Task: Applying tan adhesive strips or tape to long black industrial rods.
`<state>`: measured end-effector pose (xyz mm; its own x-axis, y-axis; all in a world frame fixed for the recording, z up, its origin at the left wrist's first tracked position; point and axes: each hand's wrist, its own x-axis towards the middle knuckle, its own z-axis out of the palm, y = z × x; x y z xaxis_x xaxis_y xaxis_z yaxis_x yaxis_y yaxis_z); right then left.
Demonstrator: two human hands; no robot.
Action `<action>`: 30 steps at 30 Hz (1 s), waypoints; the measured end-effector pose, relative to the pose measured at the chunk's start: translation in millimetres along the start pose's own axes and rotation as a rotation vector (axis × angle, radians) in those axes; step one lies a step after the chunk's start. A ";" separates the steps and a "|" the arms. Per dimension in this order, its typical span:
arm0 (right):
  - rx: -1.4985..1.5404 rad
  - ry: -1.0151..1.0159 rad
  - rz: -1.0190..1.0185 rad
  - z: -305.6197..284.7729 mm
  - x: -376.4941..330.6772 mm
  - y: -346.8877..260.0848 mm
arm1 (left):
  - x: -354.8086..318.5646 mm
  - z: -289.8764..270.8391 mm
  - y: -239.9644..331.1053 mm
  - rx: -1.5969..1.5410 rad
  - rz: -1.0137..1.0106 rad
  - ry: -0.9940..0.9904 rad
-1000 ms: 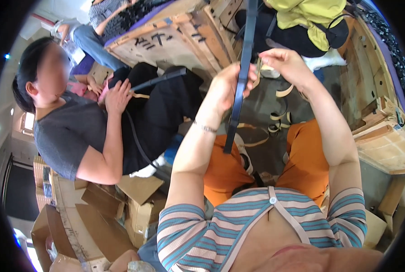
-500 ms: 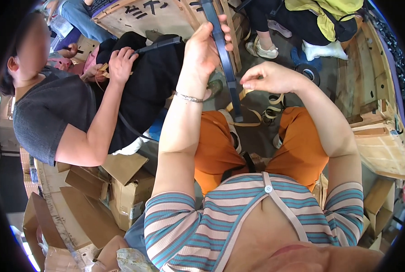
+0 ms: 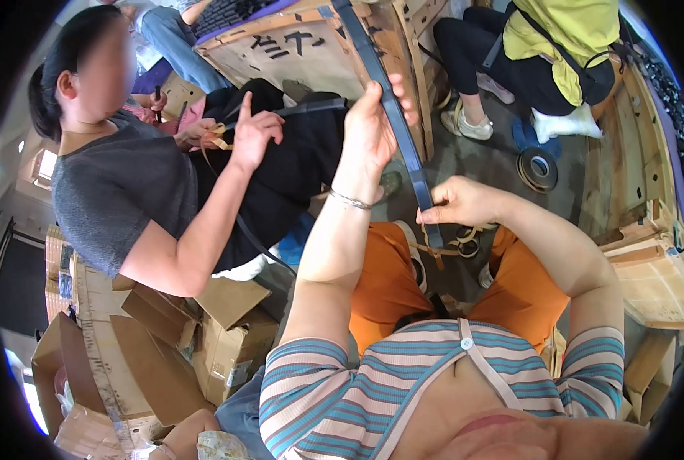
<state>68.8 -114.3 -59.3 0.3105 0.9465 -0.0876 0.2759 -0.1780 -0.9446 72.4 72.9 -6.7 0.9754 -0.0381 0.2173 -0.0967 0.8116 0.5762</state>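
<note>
Floor [image 3: 503, 152] below, dark strip [image 3: 405, 138] between fingers [image 3: 408, 101]

Grey, smooth floor [image 3: 489, 165]. On it we list: one round, flat roll of black and tan banding [image 3: 526, 170], lying on its side; narrow, curled tan strips [image 3: 468, 241], loosely looped; one low, whitish shoe [image 3: 472, 125], worn, resting near the roll.

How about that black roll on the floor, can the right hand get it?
Probably not without stretching: the right hand is busy at the lower end of the dark strip, and the black roll lies lower, on the floor. Nothing seems to block the way.
</note>
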 end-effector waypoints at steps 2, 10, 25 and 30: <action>0.072 -0.006 -0.033 0.7 -0.3 -0.5 | -0.9 1.3 -4.7 0.008 -0.036 0.003; -0.074 0.060 0.004 0.0 4.6 12.6 | -8.7 18.4 -9.2 0.184 0.057 -0.051; -0.027 0.087 0.008 -16.6 -8.7 17.7 | 29.7 46.4 38.0 0.254 0.257 -0.098; 0.110 -0.009 -0.007 -12.6 -7.1 15.2 | 44.7 40.4 24.9 0.303 0.200 0.050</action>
<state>82.2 -127.1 -69.0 0.3008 0.9501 -0.0831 0.1762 -0.1411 -0.9742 105.6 67.9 49.2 0.9390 0.1390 0.3146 -0.3336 0.5902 0.7351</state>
